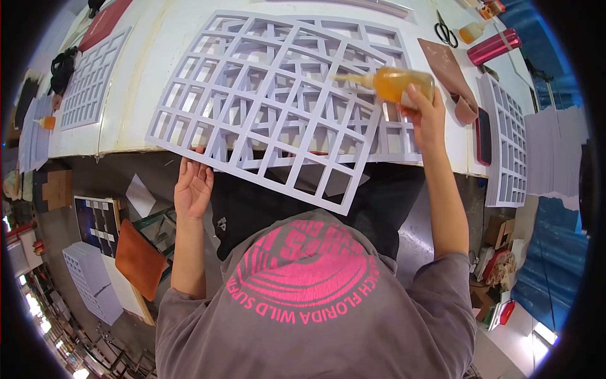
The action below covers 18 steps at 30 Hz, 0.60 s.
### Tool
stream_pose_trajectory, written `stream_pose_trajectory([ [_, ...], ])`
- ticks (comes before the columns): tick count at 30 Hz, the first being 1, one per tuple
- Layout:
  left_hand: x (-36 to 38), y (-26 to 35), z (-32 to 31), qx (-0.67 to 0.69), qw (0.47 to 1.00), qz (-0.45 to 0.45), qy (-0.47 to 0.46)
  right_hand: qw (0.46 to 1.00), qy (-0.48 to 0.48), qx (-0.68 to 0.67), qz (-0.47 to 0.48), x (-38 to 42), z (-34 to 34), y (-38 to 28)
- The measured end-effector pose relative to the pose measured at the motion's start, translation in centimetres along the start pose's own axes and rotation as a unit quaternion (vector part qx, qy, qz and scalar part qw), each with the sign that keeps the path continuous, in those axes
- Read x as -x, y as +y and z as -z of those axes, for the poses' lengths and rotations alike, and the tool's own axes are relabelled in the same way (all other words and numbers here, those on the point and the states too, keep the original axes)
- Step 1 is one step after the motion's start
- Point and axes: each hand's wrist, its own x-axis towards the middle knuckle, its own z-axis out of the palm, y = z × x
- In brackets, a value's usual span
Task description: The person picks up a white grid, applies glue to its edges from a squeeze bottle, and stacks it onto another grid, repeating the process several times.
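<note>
A pale grid panel (pixel 271 117) with many rectangular openings lies tilted over other grid panels (pixel 394 47) on the white table, its near corner jutting past the table edge. My right hand (pixel 424 114) is wrapped round a clear bottle of amber liquid (pixel 396 86), held sideways above the panel's right part with its thin nozzle pointing left. At the panel's near left edge is my left hand (pixel 194 186), palm up, fingers apart and their tips partly under the edge. Whether it bears any of the panel's weight is unclear.
Scissors (pixel 445 31), a pink metal flask (pixel 495 47), a brown leather-like strip (pixel 451 76) and a phone (pixel 483 136) lie to the right. More grid panels stand at the right edge (pixel 507 145) and lie at the left (pixel 95 79). A brown stool seat (pixel 141 259) is below left.
</note>
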Motion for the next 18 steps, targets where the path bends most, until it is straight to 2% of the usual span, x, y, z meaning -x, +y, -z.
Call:
stream_pose_trajectory([
  [4, -0.4, 0.2, 0.2, -0.003, 1.000, -0.005, -0.008, 0.997, -0.039, 0.017, -0.070, 6.0, -0.7, -0.5],
  [9, -1.0, 0.4, -0.1, 0.014, 1.000, -0.005, -0.024, 0.989, -0.096, -0.013, -0.109, 12.7, -1.6, 0.4],
  [11, -1.4, 0.7, 0.2, 0.013, 0.999, -0.009, -0.029, 0.981, -0.126, -0.040, -0.142, 13.8, -1.8, 0.2],
  [14, -1.9, 1.2, 0.8, 0.006, 0.999, -0.029, -0.041, 0.966, -0.118, -0.100, -0.205, 12.8, -0.3, -0.1],
  [17, -2.7, 2.2, 1.0, -0.007, 0.995, -0.058, -0.084, 0.986, -0.022, -0.120, -0.117, 9.4, 1.7, -0.5],
  [18, -3.0, 2.5, 1.0, -0.008, 0.995, -0.058, -0.076, 0.989, 0.051, -0.125, -0.059, 8.0, 1.8, -0.8],
])
